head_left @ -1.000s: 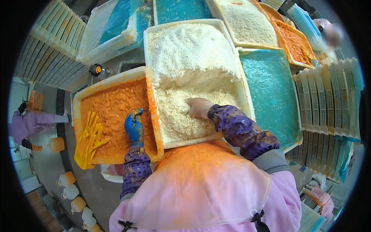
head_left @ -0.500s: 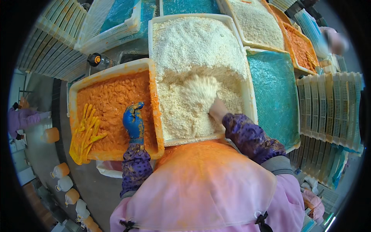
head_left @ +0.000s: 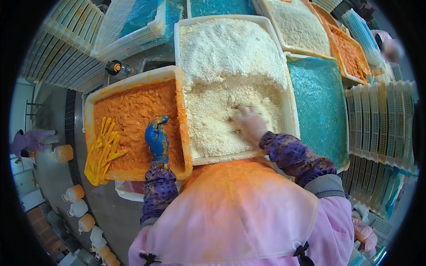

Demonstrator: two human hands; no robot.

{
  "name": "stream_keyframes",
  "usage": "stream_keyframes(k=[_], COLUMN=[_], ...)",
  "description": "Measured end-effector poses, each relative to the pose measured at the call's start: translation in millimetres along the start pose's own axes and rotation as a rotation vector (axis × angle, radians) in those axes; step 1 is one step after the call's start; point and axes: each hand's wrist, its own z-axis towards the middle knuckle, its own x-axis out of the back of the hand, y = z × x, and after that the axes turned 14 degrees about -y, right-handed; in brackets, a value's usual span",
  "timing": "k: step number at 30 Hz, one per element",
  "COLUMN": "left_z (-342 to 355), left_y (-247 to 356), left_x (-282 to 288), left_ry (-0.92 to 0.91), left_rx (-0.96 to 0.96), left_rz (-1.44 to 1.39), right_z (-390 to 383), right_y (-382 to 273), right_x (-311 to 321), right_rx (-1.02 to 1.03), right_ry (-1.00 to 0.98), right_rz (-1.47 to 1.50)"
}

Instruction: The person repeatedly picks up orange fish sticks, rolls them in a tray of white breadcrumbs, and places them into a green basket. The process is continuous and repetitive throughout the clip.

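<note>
My left hand (head_left: 157, 138), in a blue glove smeared with orange, hovers over a white tub (head_left: 178, 95) of wet orange marinated pieces (head_left: 133, 102). Its fingers are curled inward, and what they hold, if anything, is hidden. My right hand (head_left: 251, 124) reaches into a second white tub (head_left: 290, 108) filled with pale breadcrumbs (head_left: 226, 48). Motion blurs its fingers, and their tips meet the loose crumbs, so their grip does not show. The crumbs are heaped at the far side and lower near me.
Yellow gloves (head_left: 104, 153) hang over the orange tub's left edge. A bottle with a dark lid (head_left: 116, 68) stands behind it. Right of the crumbs lies a tray under teal film (head_left: 317, 106). Stacked trays (head_left: 381, 119) rise at the right. Several jugs (head_left: 75, 193) line the floor at left.
My right hand, earlier sunk behind a mound of flying crumbs, now shows on the crumb surface. That mound has flattened. My left hand keeps its curled shape over the orange tub.
</note>
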Motion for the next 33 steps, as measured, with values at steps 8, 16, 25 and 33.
stream_keyframes(k=[8, 16, 25, 33], left_z=[2, -1, 2, 1], left_y=[7, -8, 4, 3], left_x=[-3, 2, -1, 0], left_ry=[-0.010, -0.021, -0.023, -0.012], left_rx=[0.020, 0.001, 0.017, -0.030], left_rz=[0.035, -0.013, -0.003, -0.013], right_z=[-1, 17, 45, -5], right_y=[38, -2, -21, 32], right_x=[38, 16, 51, 22], right_rx=[-0.489, 0.083, -0.070, -0.004], right_ry=[0.203, -0.007, 0.174, 0.034], right_rz=[0.421, 0.312, 0.495, 0.438])
